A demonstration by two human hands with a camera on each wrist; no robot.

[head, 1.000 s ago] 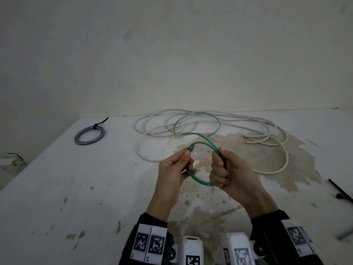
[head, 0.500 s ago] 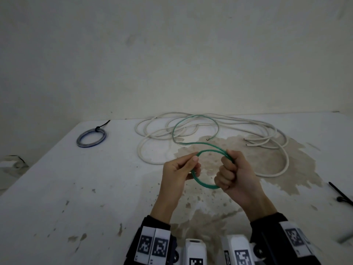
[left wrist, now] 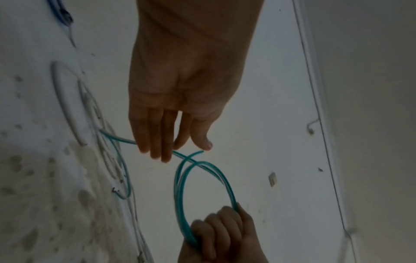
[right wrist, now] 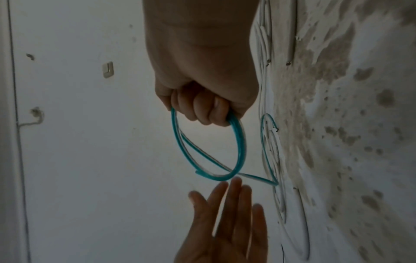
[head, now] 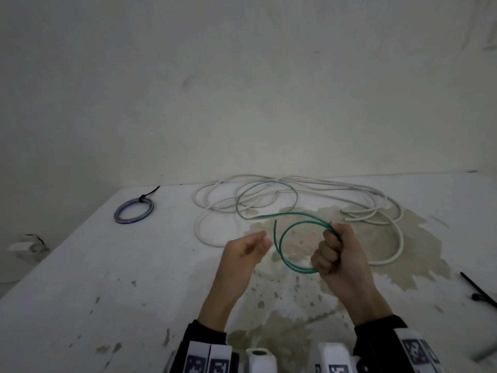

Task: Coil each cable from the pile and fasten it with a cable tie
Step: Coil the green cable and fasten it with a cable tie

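1. The green cable [head: 279,244] is held above the table [head: 80,278] by the right hand [head: 340,258], whose fingers are curled into a fist around the wound loops.
2. Two turns of the coil are seen projecting from that fist toward the left hand [head: 243,251]; in the right wrist view one cut end of the cable is noted at the far edge of the loop.
3. The left hand is observed with fingers straight and close together, holding nothing. In the left wrist view its fingertips [left wrist: 162,153] lie just beside the strand leading off the coil; contact cannot be confirmed.
4. The uncoiled remainder of the green cable is traced from the coil back across the table, where a wide loop is laid over the white cable pile [head: 295,200].
5. The white cable pile is spread in loose loops along the far side of the table, partly over a brown stain [head: 403,238].
6. A blue coiled cable [head: 133,211], fastened with a black cable tie [head: 146,195], is recorded at the far left of the table, well apart from the pile.
7. Loose black cable ties [head: 478,290] are noted at the right edge of the table.
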